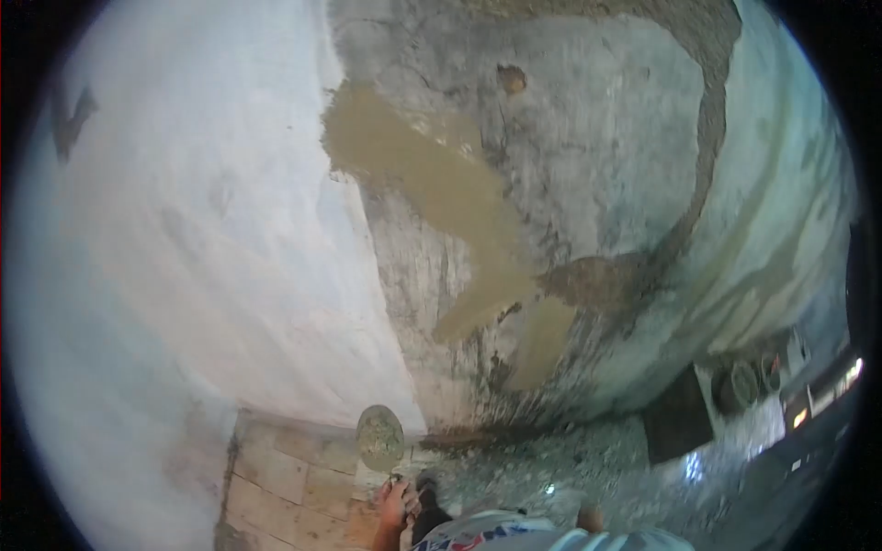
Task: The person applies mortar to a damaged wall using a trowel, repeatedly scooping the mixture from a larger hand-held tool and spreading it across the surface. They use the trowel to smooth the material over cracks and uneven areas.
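My left hand [395,501] is low in the view, fingers curled; I cannot tell what is in them. Just beyond its fingertips is a round grey pan [379,439] with a rough, mortar-like surface. A dark shoe or trouser leg [428,500] shows beside this hand. My right hand [590,520] shows only as a small patch of skin at the bottom edge, its fingers hidden behind the pale shirt. Ahead stands a wall with a wet brown patch of plaster [450,193] on bare grey cement [588,119].
White painted wall [230,211] covers the left side. Tiles [276,473] lie on the floor at lower left, and rubble [542,459] runs along the wall's foot. A dark board [678,415] and round containers [738,387] stand at the right. One small hole [512,79] marks the wall.
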### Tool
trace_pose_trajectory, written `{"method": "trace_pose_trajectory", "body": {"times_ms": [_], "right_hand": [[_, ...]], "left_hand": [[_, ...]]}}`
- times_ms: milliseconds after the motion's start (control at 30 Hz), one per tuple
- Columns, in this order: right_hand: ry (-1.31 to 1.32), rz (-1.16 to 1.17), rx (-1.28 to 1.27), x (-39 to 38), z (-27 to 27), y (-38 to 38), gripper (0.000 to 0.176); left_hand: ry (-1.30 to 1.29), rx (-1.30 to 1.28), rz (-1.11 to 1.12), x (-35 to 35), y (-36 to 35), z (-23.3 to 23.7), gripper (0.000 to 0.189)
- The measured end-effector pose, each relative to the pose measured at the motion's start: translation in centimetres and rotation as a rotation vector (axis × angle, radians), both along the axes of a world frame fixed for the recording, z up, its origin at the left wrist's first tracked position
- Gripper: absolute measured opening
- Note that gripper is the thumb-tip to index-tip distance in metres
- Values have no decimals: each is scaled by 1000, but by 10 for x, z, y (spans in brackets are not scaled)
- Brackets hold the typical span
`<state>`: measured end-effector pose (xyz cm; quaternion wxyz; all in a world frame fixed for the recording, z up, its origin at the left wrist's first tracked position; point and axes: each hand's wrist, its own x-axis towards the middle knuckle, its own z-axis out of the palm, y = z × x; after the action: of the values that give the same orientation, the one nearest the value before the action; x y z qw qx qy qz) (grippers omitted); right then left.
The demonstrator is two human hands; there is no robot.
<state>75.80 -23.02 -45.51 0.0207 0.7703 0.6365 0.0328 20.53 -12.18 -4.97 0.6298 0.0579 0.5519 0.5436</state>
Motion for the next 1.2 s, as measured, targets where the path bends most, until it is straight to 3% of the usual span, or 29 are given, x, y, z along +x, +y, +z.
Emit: {"method": "trace_pose_trajectory", "body": {"times_ms": [33,100,200,233,467,633,700,767,867,900,967,1067,1100,1133,1200], "right_hand": [[510,-460,-332,-21,91,-26,32],[604,-582,-472,-30,153,-33,34],[643,-531,-489,-15,173,-28,36],[660,-508,-484,-12,178,-25,36],[785,-352,-360,-8,213,-14,41],[906,-209,-140,-32,256,-29,44],[1075,-175,38,-55,279,-26,45],[1795,-230,296,-76,308,6,42],[2913,-470,19,-78,300,41,14],[2832,-559,52,-87,316,45,12],[2652,-694,116,-111,354,55,8],[2650,-562,62,-123,375,58,12],[2672,-377,66,-121,357,62,21],[2672,-366,47,-120,356,64,23],[2676,-352,16,-125,361,65,27]], "left_hand": [[9,14,0,19,-6,0,20],[42,43,-38,50,-16,-14,21],[-390,75,-216,68,-34,-73,22],[-79,25,-236,97,-30,-33,31],[-90,92,-760,162,2,3,40],[-149,196,-1009,226,15,31,21],[-169,188,-1042,252,16,18,38],[-113,225,-1086,274,10,19,65],[-114,295,-1169,287,11,20,78],[-158,276,-1182,289,13,6,94],[-29,319,-1186,291,7,26,103],[48,349,-1171,287,6,52,120],[48,362,-1158,286,8,53,122],[48,371,-1146,286,10,53,124],[127,392,-1157,288,20,22,122]]}}
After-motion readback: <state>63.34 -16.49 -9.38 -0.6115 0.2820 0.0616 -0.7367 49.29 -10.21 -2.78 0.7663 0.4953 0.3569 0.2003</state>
